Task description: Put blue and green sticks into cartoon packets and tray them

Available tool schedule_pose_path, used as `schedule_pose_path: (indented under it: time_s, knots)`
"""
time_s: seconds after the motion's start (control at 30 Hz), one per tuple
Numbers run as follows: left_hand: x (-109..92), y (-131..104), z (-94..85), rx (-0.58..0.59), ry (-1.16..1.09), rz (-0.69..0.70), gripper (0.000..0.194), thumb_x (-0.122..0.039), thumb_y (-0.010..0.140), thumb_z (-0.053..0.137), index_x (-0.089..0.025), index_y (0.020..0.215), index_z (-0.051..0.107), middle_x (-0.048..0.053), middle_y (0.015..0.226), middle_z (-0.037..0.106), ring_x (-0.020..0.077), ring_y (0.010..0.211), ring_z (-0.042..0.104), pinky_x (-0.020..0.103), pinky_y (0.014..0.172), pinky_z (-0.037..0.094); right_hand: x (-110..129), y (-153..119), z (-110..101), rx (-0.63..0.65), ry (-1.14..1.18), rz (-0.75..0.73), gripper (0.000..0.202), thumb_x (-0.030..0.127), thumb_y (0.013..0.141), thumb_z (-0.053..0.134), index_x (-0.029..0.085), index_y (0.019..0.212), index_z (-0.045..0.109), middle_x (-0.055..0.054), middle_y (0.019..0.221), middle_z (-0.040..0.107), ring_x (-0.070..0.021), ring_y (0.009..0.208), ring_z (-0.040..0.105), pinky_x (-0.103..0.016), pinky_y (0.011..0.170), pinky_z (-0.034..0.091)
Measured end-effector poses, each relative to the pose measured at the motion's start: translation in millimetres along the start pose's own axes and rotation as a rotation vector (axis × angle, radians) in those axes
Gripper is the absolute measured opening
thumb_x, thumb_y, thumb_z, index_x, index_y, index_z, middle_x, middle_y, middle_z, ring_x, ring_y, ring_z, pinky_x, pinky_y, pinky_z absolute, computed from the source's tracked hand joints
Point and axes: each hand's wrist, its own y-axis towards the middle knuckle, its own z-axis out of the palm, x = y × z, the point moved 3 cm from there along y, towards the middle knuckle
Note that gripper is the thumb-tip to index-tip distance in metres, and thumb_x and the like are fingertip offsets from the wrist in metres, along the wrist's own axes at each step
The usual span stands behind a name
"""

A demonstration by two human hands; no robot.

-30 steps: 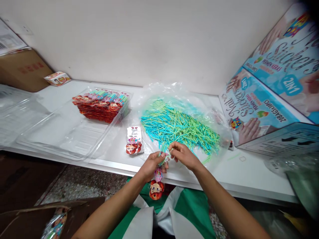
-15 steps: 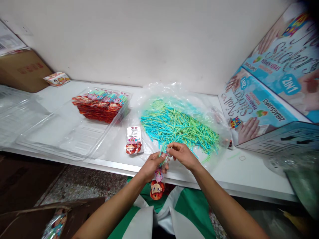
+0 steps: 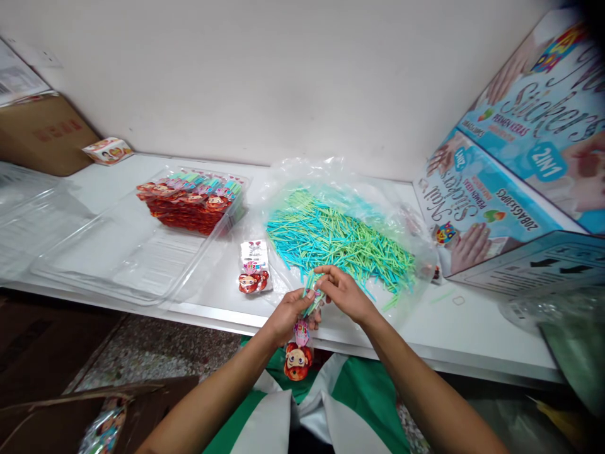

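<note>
Before you runs the long white counter (image 3: 387, 337). The large blue printed cartons (image 3: 505, 183) lean at two o'clock from your hands, and a brown cardboard box (image 3: 42, 135) sits far off at ten. Just past your hands, at one o'clock, a clear plastic bag (image 3: 326, 169) lies open around a heap of thin green and blue sticks (image 3: 340, 236). At ten o'clock, red-haired cartoon packets (image 3: 189, 205) stand packed in clear plastic; a smaller stack of packets (image 3: 254, 268) lies nearer, also around ten.

Your left hand (image 3: 293, 308) has its fingers closed on a clear, red-haired cartoon packet (image 3: 297, 362), its printed head hanging at six o'clock, over the counter's front edge. Your right hand (image 3: 343, 293) bends its fingers at the pale green sticks (image 3: 309, 282) at the packet's upper end; whether they pinch anything, you cannot tell.
</note>
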Motion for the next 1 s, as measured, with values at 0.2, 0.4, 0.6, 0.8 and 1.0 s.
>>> schedule_pose_path:
  time_s: [0.2,0.4,0.6,0.8,1.0]
  knots:
    - [1,-1,-1.0,0.007,0.002,-0.02,0.03,-0.042,0.077,0.055,-0.013,0.081,0.053,0.002,0.056,0.059,0.0094,0.04,0.05,0.021,0.044,0.036,3,2,-1,0.014,-0.107,-0.072,0.021,0.037,0.082,0.047,0.018,0.083,0.057,0.001,0.07,0.054,-0.0098,0.06,0.049,-0.022,0.052,0.041]
    - [2,-1,-0.9,0.026,-0.004,-0.039,0.032,-0.044,0.077,0.055,-0.013,0.082,0.053,0.003,0.057,0.059,0.0101,0.042,0.051,0.021,0.045,0.037,3,3,-2,0.014,-0.128,-0.064,0.015,0.031,0.081,0.046,0.018,0.076,0.054,0.003,0.065,0.053,-0.0095,0.054,0.049,-0.022,0.05,0.041]
    - [1,-2,-1.1,0.038,0.002,-0.027,0.033,-0.045,0.078,0.054,-0.012,0.084,0.053,0.003,0.058,0.059,0.0107,0.042,0.052,0.021,0.044,0.036,2,1,0,-0.021,-0.023,-0.018,0.013,0.022,0.075,0.049,0.019,0.087,0.05,0.002,0.073,0.057,-0.0101,0.058,0.053,-0.023,0.053,0.044]
    - [2,-3,-0.7,0.052,0.013,-0.039,0.036,-0.046,0.077,0.055,-0.011,0.084,0.054,0.003,0.056,0.059,0.0106,0.041,0.051,0.022,0.044,0.037,11,-1,2,0.026,-0.031,-0.006,0.019,0.031,0.08,0.049,0.018,0.092,0.054,0.001,0.072,0.058,-0.011,0.061,0.053,-0.023,0.054,0.042]
    - [3,-5,-0.6,0.081,0.022,-0.077,0.037,-0.047,0.076,0.055,-0.011,0.086,0.055,0.005,0.058,0.06,0.0106,0.042,0.052,0.022,0.045,0.039,11,1,-2,-0.004,-0.061,-0.069,0.023,0.04,0.082,0.048,0.019,0.081,0.058,0.001,0.069,0.055,-0.0115,0.064,0.051,-0.022,0.057,0.042]
